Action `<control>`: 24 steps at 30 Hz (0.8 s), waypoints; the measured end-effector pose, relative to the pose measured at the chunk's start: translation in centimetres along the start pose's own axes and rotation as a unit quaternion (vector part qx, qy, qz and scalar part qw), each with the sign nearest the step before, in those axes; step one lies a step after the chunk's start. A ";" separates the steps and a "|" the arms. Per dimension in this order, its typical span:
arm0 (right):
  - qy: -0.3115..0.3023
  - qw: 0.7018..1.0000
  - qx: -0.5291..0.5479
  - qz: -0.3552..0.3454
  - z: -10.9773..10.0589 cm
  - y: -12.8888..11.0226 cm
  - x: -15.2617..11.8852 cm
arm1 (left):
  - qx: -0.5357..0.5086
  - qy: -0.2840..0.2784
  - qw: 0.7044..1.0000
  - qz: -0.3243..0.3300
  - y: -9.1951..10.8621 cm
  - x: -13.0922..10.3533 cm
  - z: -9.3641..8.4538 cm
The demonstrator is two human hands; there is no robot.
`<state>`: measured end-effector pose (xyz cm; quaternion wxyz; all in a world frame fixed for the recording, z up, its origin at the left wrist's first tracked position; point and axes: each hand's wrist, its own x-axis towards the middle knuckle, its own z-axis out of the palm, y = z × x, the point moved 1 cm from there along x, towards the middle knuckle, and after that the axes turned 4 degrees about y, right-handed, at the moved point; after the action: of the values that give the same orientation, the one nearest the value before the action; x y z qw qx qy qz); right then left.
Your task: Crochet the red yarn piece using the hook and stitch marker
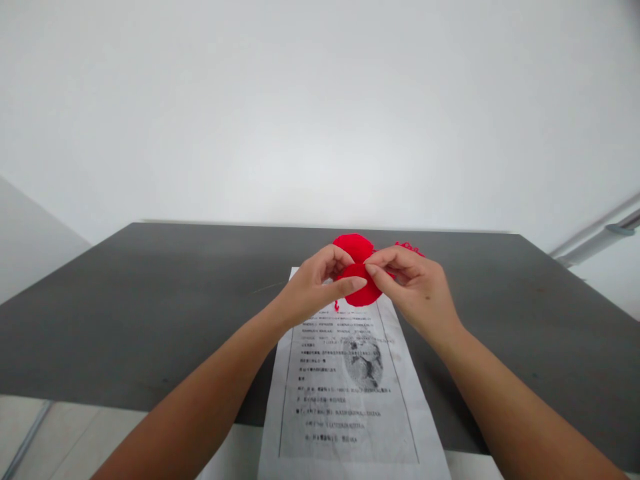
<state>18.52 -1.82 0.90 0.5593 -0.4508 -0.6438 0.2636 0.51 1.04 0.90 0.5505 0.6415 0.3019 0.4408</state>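
Both hands hold a red crochet piece (pixel 364 293) above the far end of a printed sheet. It shows as two rounded parts, one behind the other, with a short red yarn tail hanging on its left. My left hand (pixel 325 273) grips it from the left, thumb laid across the front part and fingers behind. At its upper right edge, my right hand (pixel 413 280) pinches it between thumb and forefinger. Some red yarn (pixel 409 248) shows behind the right hand, partly hidden by it. Whether a hook or needle sits between the fingers cannot be made out.
The printed sheet (pixel 345 413), with lines of text and a grey photo, lies on the dark grey table (pixel 175 313) and reaches past its near edge. A white wall (pixel 320 113) stands behind the table. A grey metal tube (pixel 595 243) is at the right.
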 end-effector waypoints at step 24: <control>0.011 0.997 0.073 0.009 -0.2 -1.0 0.3 | -0.013 0.065 0.993 0.099 0.1 0.2 -0.2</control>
<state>18.40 -2.06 1.90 0.5951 -0.4177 -0.6125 0.3102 0.39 1.34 1.02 0.4913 0.6312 0.2664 0.5378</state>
